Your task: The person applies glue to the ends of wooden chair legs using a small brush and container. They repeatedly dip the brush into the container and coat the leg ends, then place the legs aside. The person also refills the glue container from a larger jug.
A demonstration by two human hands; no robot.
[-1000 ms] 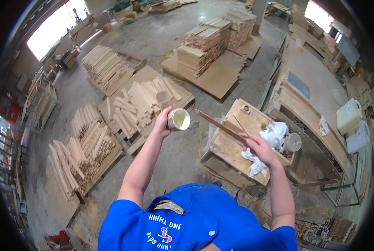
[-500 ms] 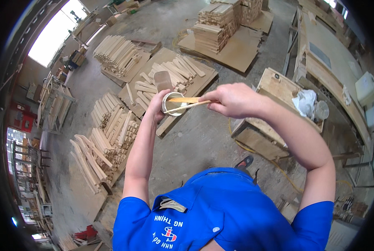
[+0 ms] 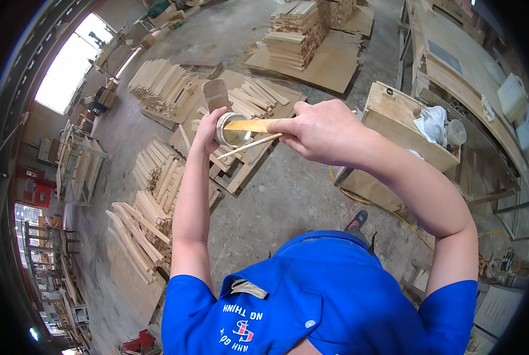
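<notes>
My left hand [image 3: 206, 130] is closed around a small whitish tub [image 3: 220, 131] with its mouth tilted toward me. A flat brown piece with rounded corners [image 3: 215, 94] sticks up beyond that hand; whether the hand also grips it I cannot tell. In my closed right hand [image 3: 323, 133] are a flat yellowish wooden stick [image 3: 249, 125] and a thin pale stick [image 3: 252, 144]. The flat stick's tip reaches into the tub's mouth. The thin one passes across the near side of the rim, its end pointing left. What lies inside the tub is hard to make out.
Curved wooden pieces [image 3: 140, 236] lie in piles on boards to the left, with more piles [image 3: 161, 86] farther off. A tall stack of wood [image 3: 291, 38] stands at the back. On the right, a wooden box [image 3: 388, 121] carries a white cloth [image 3: 433, 124] and a clear cup [image 3: 455, 132].
Both hands have shifted a little to the left, and the right hand looks nearer. The thin stick's end now extends past the tub's near rim.
</notes>
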